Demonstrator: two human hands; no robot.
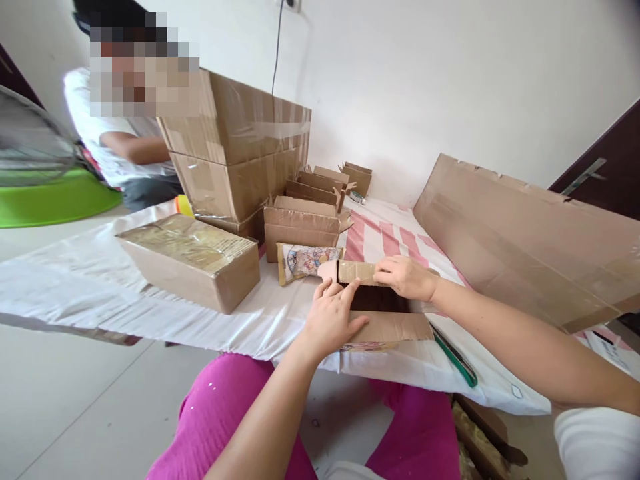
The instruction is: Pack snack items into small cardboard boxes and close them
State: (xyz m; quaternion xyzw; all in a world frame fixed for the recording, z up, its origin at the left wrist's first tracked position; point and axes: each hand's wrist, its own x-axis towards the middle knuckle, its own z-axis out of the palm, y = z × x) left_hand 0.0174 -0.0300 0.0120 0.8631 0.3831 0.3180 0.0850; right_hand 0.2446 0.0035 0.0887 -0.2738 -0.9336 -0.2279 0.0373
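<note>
Left grip [329, 320]: spreading over box [393, 327]
Right grip [407, 277]: pinching flap [357, 272]
Box: likely weighing little, walls [370, 347] offering firmest hold

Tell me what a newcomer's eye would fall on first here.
Probably the bright magenta trousers at the bottom, below the white cloth. Next, the left hand and right hand near the centre, both touching an open cardboard box at the cloth's near edge. The stacked, taped cartons loom behind, left of centre.
</note>
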